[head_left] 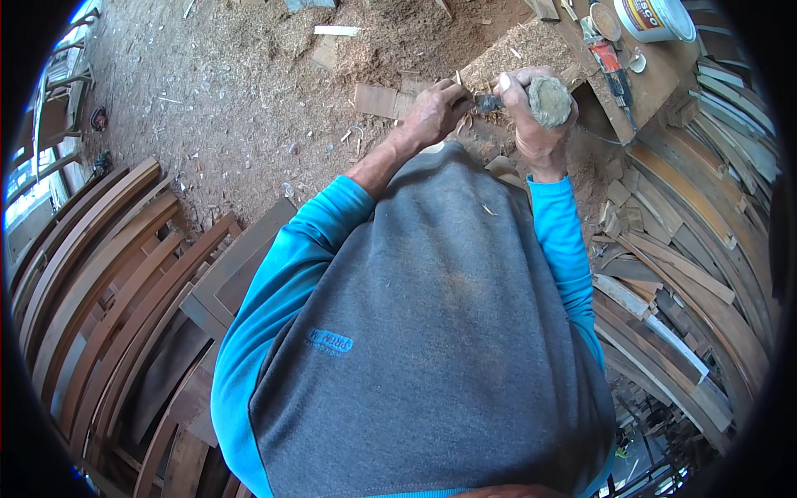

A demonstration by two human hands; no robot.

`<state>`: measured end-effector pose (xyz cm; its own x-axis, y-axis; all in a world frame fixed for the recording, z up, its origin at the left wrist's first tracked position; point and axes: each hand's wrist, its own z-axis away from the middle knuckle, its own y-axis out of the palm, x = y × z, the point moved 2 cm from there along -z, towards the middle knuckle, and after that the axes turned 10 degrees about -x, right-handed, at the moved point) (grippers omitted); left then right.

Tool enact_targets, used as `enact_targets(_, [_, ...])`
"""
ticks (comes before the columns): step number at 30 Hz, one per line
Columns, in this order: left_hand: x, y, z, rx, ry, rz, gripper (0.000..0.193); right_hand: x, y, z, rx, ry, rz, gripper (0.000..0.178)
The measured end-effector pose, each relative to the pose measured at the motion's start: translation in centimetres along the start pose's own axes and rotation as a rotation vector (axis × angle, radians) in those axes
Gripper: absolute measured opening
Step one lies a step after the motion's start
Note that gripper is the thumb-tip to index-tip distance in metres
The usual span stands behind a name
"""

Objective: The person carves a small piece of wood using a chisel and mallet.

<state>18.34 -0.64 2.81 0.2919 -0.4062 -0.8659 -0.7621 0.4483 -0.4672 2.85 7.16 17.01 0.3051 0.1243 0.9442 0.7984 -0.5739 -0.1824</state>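
My right hand (pixel 540 137) is closed around a tool with a blunt, round, greyish end (pixel 550 101) that faces up; its kind I cannot tell. A short dark metal piece (pixel 488 102) shows between my hands, pointing toward the left one; whether it belongs to that tool is unclear. My left hand (pixel 438 114) is closed, its fingers curled down beside the metal piece. What those fingers hold, if anything, is hidden. Just left of my left hand lies a flat brown wood offcut (pixel 376 100) on the ground.
At the upper right, a board (pixel 671 70) bears a red and black power tool (pixel 610 66) with a round disc, and a white bucket (pixel 656 18). Curved-looking stacks of timber stand left (pixel 116 249) and right (pixel 689 216). Sawdust and shavings (pixel 390 41) cover the ground ahead.
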Motion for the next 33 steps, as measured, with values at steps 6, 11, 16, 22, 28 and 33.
enact_targets(6, [-0.5,0.2,-0.2,-0.036,0.021,0.017,0.017,0.5,-0.1,-0.3,-0.016,-0.077,0.073,0.008])
enact_targets(11, [-3.1,-0.8,-0.1,-0.024,0.043,0.06,0.013,3.4,-0.2,-0.5,-0.048,-0.069,0.078,0.007])
enact_targets(16, [-2.2,-0.3,0.0,-0.095,0.1,0.012,0.011,1.9,0.6,-0.8,-0.044,-0.141,0.025,0.012])
enact_targets(22, [-2.9,-0.1,1.8,-0.102,0.099,0.112,0.013,1.1,0.8,0.9,-0.011,-0.183,0.099,0.016])
enact_targets(28, [-4.3,-1.0,0.4,0.098,-0.013,-0.065,0.029,4.0,0.0,0.8,-0.002,-0.229,0.012,0.024])
enact_targets(33, [-5.0,-0.3,-1.2,-0.103,0.245,-0.009,0.017,1.8,0.3,1.1,0.092,-0.144,-0.114,0.021])
